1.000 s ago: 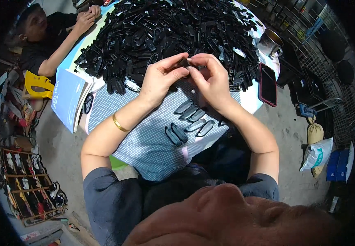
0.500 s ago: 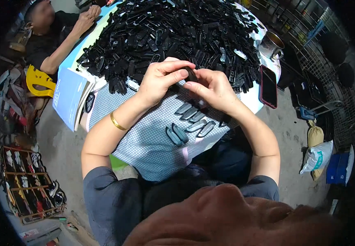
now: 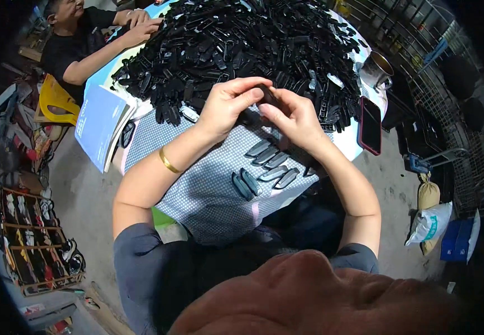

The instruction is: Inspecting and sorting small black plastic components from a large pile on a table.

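Both of my hands meet over the near edge of a big heap of small, elongated black plastic pieces [image 3: 219, 47]. My left hand [image 3: 228, 109] pinches a dark, slim curved piece [image 3: 268, 98] between thumb and fingers. On its other side my right hand [image 3: 298, 120] grips the same piece, the fingers partly hiding it. Below them, on a grey-white patterned cloth [image 3: 164, 142], several grey-black elongated pieces [image 3: 275, 160] lie in slanting rows. A separate pair of them [image 3: 246, 184] rests side by side, nearer to me.
A blue-covered book [image 3: 99, 125] lies at the table's left edge, with a yellow plastic seat [image 3: 58, 100] beyond. At right are a metal mug [image 3: 377, 70] and a phone [image 3: 370, 125]. Across the far left, a co-worker's hand [image 3: 141, 33] touches the heap's edge.
The co-worker's hands, held together before, are now apart, one reaching to the heap. My hands keep the dark piece between them, its angle slightly changed. The whole view has shifted a little.
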Available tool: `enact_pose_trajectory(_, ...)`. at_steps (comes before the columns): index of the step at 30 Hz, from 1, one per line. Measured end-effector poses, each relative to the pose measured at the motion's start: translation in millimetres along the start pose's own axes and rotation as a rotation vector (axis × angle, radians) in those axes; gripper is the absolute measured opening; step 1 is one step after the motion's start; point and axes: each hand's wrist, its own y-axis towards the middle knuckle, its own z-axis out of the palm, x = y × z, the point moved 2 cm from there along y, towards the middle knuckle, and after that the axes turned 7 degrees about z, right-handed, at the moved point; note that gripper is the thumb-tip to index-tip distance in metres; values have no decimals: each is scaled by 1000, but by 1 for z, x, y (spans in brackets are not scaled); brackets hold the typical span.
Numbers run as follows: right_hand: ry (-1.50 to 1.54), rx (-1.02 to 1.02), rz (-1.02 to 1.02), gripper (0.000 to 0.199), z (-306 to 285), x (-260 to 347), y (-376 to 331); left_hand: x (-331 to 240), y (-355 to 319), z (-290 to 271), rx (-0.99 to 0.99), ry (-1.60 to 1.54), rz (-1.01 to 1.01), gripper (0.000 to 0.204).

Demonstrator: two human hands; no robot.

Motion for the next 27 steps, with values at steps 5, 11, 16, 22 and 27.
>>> enact_pose_trajectory(5, -176, -3, -55, 23, -4, 9, -3, -1, 1, 0, -8, -126, 13, 25)
enact_pose_trajectory(11, -398, 126, 4, 25, -20, 7, 3, -3, 2, 3, 27, 19, -4, 26)
enact_pose_trajectory(16, -768, -199, -90, 39, -71, 13, 39, 0, -8, 15, 174, 578, -89, 32)
enact_pose_trajectory(22, -1138, -331, -144, 37, -80, -22, 66, 6, -9, 27, 447, 574, -157, 31)
enact_pose_trajectory(27, -322, -80, -9, 33, -46, -7, 53, 16, -3, 10, 7, 241, -107, 46)
